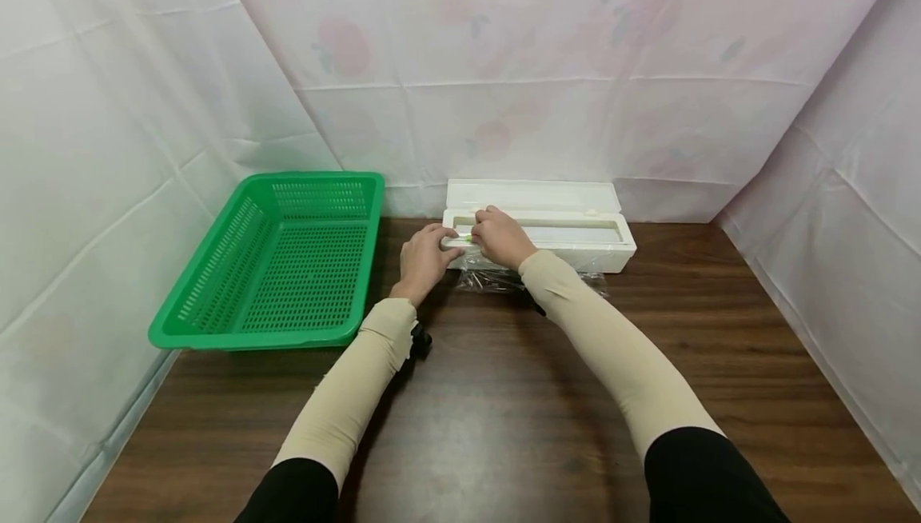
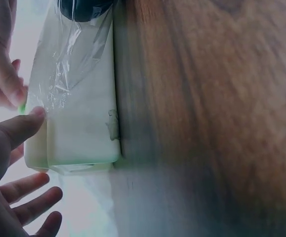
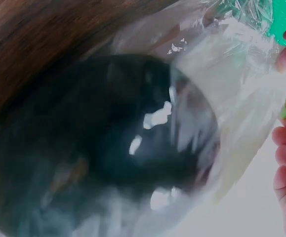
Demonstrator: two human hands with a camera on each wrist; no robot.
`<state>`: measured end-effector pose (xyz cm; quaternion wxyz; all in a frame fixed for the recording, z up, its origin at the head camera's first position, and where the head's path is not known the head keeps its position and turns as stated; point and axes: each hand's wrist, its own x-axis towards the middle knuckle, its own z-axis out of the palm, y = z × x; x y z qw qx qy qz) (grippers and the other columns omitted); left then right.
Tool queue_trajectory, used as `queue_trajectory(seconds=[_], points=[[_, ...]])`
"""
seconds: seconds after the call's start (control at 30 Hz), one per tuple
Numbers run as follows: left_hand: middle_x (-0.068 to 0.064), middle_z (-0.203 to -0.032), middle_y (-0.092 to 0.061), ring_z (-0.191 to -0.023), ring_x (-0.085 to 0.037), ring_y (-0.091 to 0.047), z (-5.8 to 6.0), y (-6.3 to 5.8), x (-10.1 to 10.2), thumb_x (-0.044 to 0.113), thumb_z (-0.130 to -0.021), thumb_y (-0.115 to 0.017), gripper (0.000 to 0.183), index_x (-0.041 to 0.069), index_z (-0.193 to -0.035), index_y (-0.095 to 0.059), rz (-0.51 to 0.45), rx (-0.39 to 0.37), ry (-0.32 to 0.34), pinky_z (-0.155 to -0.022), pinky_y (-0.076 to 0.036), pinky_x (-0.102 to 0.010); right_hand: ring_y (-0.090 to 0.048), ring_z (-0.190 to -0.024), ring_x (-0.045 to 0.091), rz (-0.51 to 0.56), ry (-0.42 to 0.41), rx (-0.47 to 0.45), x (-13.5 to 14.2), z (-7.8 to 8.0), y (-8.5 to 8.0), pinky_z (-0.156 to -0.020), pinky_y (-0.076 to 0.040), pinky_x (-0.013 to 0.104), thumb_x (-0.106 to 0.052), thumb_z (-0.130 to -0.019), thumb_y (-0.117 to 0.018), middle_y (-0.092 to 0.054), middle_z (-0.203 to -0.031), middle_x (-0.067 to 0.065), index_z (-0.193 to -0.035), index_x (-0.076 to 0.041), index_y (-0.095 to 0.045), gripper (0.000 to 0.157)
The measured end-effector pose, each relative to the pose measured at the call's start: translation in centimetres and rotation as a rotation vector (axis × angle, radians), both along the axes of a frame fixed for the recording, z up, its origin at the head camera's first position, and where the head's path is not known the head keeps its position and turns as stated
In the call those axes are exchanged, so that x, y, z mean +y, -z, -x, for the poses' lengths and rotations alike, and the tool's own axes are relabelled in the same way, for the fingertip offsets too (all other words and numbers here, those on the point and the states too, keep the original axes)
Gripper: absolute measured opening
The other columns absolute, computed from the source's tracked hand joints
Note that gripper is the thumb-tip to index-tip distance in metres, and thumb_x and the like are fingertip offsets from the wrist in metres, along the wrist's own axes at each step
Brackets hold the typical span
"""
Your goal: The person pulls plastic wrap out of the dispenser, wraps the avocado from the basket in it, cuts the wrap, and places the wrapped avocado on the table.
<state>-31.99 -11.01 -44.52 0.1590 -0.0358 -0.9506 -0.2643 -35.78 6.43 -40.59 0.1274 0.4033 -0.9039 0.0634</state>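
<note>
Both hands at work over a long white box with a smooth rectangular body point(image 1: 597, 257), which lies just ahead of the fingers on a dark brown wood-grain table point(image 1: 468, 427). Left hand point(image 1: 422, 261) at the box's left end: thumb against the front wall, index finger on the top rim, the edge pinched between them; in the left wrist view the other 3 fingers spread clear, well apart from each other. Right hand point(image 1: 501, 237) just to the right of the left fingertips: thumb and index finger pinch a small bright green piece point(image 1: 468, 238) at the near rim, the remaining fingers curled in. What the green piece belongs to, cannot tell; mostly hidden by the fingers.

Clear crinkled plastic film point(image 1: 489, 279) drapes down the box front, below and nearer than both sets of fingers, reaching the table. White flat lid point(image 1: 532, 197) stands raised behind the right fingers, above a long open slot. Right wrist view: large dark glossy rounded shape point(image 3: 83, 128) well to the left of the fingers, film about it; identity unclear.

Green rectangular plastic basket with slotted walls point(image 1: 252, 341) left of the left fingers, apart from them. Pale cloth with faint pink prints point(image 1: 475, 27) hangs beyond the fingers, behind the box
</note>
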Motion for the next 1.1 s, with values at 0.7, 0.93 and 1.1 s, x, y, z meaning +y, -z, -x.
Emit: queue_trajectory(seconds=[0.7, 0.93, 1.1], points=[[-0.005, -0.135, -0.061, -0.116, -0.028, -0.062, 0.4, 0.1, -1.9, 0.038, -0.085, -0.074, 0.033, 0.02, -0.113, -0.072, -0.015, -0.014, -0.022, -0.095, -0.048, -0.051, -0.047, -0.08, 0.031, 0.124, 0.125, 0.079, 15.5, 0.6, 1.5, -0.075, -0.042, 0.041, -0.008, -0.091, -0.065, -0.061, -0.088, 0.014, -0.095, -0.002, -0.075, 0.011], [-0.004, -0.136, -0.061, -0.116, -0.028, -0.062, 0.4, 0.4, -1.9, 0.042, -0.084, -0.073, 0.036, 0.022, -0.114, -0.072, 0.001, -0.036, -0.023, -0.094, -0.049, -0.05, -0.047, -0.077, 0.03, 0.112, 0.058, 0.115, 16.9, 0.9, 1.5, -0.071, -0.042, 0.04, -0.006, -0.089, -0.068, -0.059, -0.085, 0.014, -0.092, -0.004, -0.074, 0.008], [-0.002, -0.137, -0.06, -0.116, -0.026, -0.062, 0.4, 0.4, -1.5, 0.042, -0.084, -0.074, 0.035, 0.023, -0.114, -0.073, 0.008, -0.04, -0.041, -0.095, -0.048, -0.049, -0.05, -0.081, 0.034, 0.135, 0.127, 0.131, 19.7, 0.7, 1.5, -0.078, -0.043, 0.046, -0.001, -0.087, -0.068, -0.057, -0.081, 0.015, -0.091, -0.001, -0.073, 0.006]])
